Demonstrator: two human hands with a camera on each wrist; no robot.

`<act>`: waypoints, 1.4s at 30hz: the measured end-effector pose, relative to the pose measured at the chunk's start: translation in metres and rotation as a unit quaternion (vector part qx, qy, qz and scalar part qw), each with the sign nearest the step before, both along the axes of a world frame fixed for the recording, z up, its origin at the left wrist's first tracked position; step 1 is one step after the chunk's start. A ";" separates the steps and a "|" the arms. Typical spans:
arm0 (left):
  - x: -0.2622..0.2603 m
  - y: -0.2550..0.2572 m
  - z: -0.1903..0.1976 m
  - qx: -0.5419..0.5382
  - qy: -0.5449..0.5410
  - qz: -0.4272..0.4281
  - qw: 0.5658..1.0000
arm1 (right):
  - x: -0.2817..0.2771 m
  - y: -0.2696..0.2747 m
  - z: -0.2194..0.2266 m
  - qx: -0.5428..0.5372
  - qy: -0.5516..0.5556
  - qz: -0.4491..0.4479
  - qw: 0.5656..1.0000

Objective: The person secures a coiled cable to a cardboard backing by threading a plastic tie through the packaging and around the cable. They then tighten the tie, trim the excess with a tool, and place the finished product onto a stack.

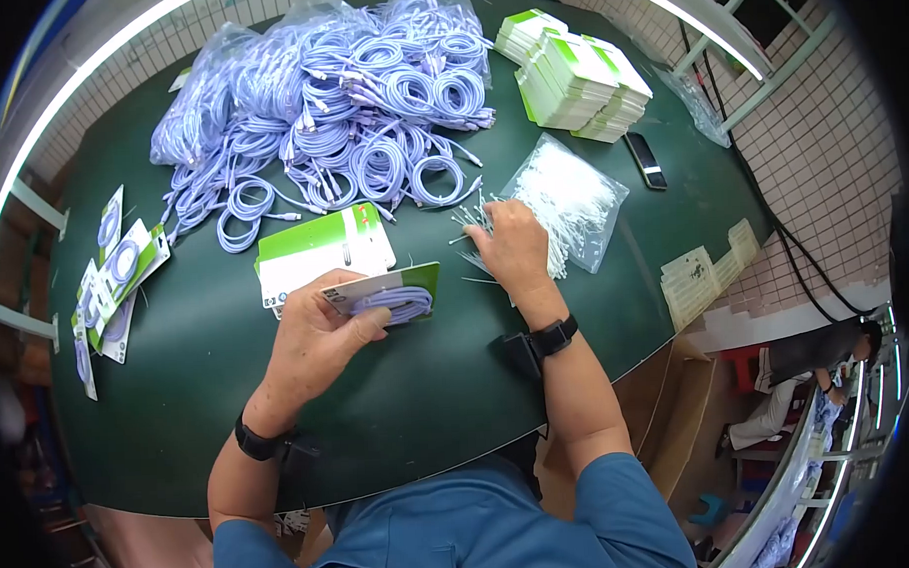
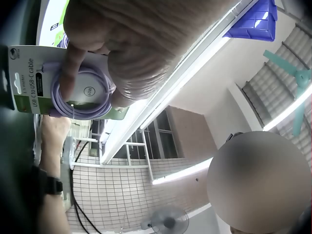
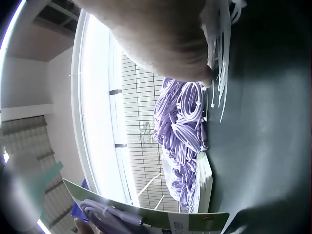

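My left hand (image 1: 321,334) grips a green-and-white card (image 2: 36,73) printed for a USB-C cable. Against the card's face lies a coiled lilac cable (image 2: 83,95), my thumb across it in the head view. A small tie (image 2: 72,111) goes round the coil. My right hand (image 1: 516,244) is down at loose white cable ties (image 1: 469,223), its fingers bent and the tips among them. Whether it pinches one I cannot tell. Beside that hand lies a clear bag (image 1: 607,204) with many more ties. Behind the held card rests a stack of similar cards (image 1: 323,249).
A large heap of coiled lilac cables (image 1: 368,107) covers the back of the green table (image 1: 399,416). Stacked cards (image 1: 583,79) and a phone (image 1: 646,161) are at the right. Carded cables (image 1: 119,276) lie at the left. Another person (image 1: 808,367) is beyond the table.
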State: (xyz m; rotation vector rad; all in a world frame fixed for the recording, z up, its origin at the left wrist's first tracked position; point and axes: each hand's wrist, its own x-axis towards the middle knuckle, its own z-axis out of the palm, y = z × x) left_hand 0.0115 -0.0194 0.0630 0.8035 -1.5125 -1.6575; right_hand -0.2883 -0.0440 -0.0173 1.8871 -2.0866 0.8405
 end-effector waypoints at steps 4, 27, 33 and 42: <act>0.002 0.002 0.004 -0.008 -0.042 -0.021 0.999 | -0.003 -0.008 -0.008 0.087 -0.021 -0.016 0.996; 0.002 0.009 0.011 -0.168 0.037 0.031 0.985 | -0.004 0.001 -0.001 0.021 -0.091 -0.004 0.996; 0.005 -0.007 0.003 -0.404 -0.052 0.132 0.904 | 0.006 0.003 0.017 -0.116 -0.189 0.101 0.970; 0.002 -0.016 -0.025 -0.420 -0.103 0.162 0.887 | -0.003 0.007 -0.003 -0.004 -0.182 0.097 0.979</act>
